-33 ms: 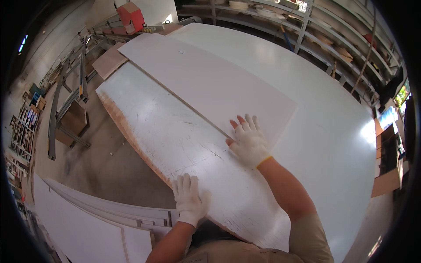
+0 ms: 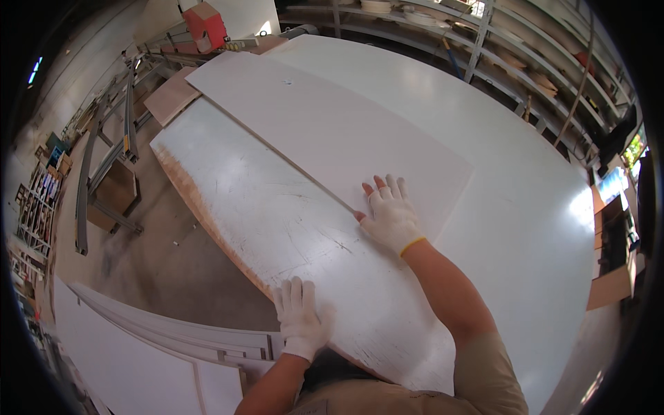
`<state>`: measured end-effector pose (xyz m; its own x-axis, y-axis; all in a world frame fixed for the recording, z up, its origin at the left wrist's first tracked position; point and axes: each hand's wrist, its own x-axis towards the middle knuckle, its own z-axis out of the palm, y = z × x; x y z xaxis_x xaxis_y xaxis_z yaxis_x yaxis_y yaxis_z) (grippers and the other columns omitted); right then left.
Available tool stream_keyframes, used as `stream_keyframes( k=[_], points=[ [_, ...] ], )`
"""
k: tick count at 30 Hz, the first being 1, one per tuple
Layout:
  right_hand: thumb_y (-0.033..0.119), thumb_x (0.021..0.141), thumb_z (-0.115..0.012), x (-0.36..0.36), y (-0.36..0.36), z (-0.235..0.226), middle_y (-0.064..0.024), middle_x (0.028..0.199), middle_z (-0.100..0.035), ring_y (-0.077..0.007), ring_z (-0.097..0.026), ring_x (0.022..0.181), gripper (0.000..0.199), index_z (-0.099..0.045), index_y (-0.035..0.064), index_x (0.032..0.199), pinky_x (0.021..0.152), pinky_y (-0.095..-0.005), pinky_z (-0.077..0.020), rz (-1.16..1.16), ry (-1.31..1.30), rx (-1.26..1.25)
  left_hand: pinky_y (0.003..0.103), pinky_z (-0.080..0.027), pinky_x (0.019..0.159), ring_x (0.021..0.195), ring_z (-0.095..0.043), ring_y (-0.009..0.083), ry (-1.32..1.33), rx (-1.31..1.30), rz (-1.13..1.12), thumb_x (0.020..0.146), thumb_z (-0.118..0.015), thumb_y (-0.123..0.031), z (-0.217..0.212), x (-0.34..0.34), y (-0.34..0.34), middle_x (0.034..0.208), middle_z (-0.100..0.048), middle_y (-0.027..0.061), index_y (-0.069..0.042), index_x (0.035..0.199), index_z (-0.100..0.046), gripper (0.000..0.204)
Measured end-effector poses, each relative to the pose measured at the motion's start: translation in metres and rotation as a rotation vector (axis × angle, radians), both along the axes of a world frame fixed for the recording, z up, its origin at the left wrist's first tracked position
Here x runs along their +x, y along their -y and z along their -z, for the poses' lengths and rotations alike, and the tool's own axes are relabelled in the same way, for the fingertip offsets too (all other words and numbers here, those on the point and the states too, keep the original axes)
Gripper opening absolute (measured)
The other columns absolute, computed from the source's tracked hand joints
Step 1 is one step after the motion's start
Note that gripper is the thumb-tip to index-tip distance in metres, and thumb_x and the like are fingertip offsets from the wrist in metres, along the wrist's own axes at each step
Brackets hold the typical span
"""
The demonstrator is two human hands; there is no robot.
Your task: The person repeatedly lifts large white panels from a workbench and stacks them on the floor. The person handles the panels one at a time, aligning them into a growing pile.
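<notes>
A long pale pinkish board (image 2: 311,117) lies flat on a white worktable (image 2: 263,187) with a scratched surface and a worn brown edge. My right hand (image 2: 393,218) rests flat on the board's near end, fingers apart, its thumb at the board's left edge. It wears a white knit glove with a yellow cuff; thumb and two fingertips are bare. My left hand (image 2: 302,321), in a white glove, lies open and flat on the near left edge of the worktable. Neither hand grips anything.
A smaller brownish board (image 2: 171,95) sits by the far left corner. Several white panels (image 2: 138,353) stand at the lower left. Metal rails (image 2: 93,173) are left of the worktable, a red box-shaped thing (image 2: 206,29) beyond it. Loaded shelves (image 2: 477,41) line the far right.
My right hand has moved slightly farther away from me. The board's near right corner has shifted slightly to the right. My left hand stays almost in place.
</notes>
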<state>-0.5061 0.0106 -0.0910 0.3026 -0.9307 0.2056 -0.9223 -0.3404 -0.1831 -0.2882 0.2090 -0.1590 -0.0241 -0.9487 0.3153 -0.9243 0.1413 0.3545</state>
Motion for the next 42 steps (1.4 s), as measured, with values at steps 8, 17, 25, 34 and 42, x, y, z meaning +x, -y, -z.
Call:
stream_keyframes(
  k=[8, 17, 25, 34, 42],
  points=[
    [0.051, 0.105, -0.058, -0.028, -0.018, 0.009, -0.0199, 0.173, -0.038, -0.0438, -0.019, 0.161, 0.073, -0.049, 0.0052, 0.162, 0.135, -0.0503, -0.0123, 0.062, -0.142, 0.259, 0.066, -0.033, 0.113, 0.116, -0.049, 0.0465, 0.011, 0.037, 0.006, 0.078, -0.074, -0.024, -0.017, 0.0, 0.008, 0.12, -0.052, 0.0233, 0.003, 0.117, -0.057, 0.05],
    [0.033, 0.084, -0.074, -0.189, -0.212, 0.032, -0.0245, 0.152, -0.057, -0.0485, -0.038, 0.151, 0.06, -0.071, 0.0024, 0.135, 0.13, -0.0663, -0.0239, -0.001, -0.146, 0.213, 0.071, -0.029, 0.121, 0.141, -0.043, 0.0551, -0.034, 0.038, 0.106, 0.085, -0.077, -0.025, -0.022, 0.01, 0.03, 0.149, -0.05, 0.0276, 0.002, 0.14, -0.056, 0.065],
    [0.012, 0.076, -0.068, -0.285, -0.299, 0.012, -0.0241, 0.148, -0.06, -0.0523, -0.052, 0.142, 0.052, -0.072, 0.0023, 0.127, 0.124, -0.0728, -0.0345, 0.103, -0.131, 0.172, 0.071, -0.036, 0.114, 0.129, -0.05, 0.0555, -0.045, -0.154, 0.277, 0.086, -0.074, -0.02, -0.019, -0.052, 0.101, 0.142, -0.055, 0.0267, 0.002, 0.137, -0.056, 0.059],
    [0.02, 0.097, -0.072, -0.267, -0.025, 0.042, -0.0164, 0.124, -0.071, -0.0337, -0.065, 0.116, 0.029, -0.075, -0.0015, 0.116, 0.1, -0.0455, -0.0532, 0.448, 0.102, -0.006, 0.065, -0.042, 0.093, 0.105, -0.052, 0.0456, 0.129, 0.192, 0.569, 0.078, -0.074, -0.026, -0.033, -0.08, 0.078, 0.119, -0.054, 0.0225, 0.0, 0.117, -0.061, 0.049],
    [0.025, 0.098, -0.076, -0.244, 0.028, 0.03, -0.0139, 0.095, -0.075, -0.0261, -0.068, 0.077, 0.025, -0.078, 0.0008, 0.099, 0.074, -0.0358, -0.0546, 0.862, 0.452, 0.277, 0.078, -0.029, 0.118, 0.14, -0.043, 0.0604, 0.224, 0.396, 0.576, 0.094, -0.071, -0.055, -0.02, -0.042, 0.062, 0.154, -0.049, 0.0324, -0.006, 0.145, -0.06, 0.072]
  ],
)
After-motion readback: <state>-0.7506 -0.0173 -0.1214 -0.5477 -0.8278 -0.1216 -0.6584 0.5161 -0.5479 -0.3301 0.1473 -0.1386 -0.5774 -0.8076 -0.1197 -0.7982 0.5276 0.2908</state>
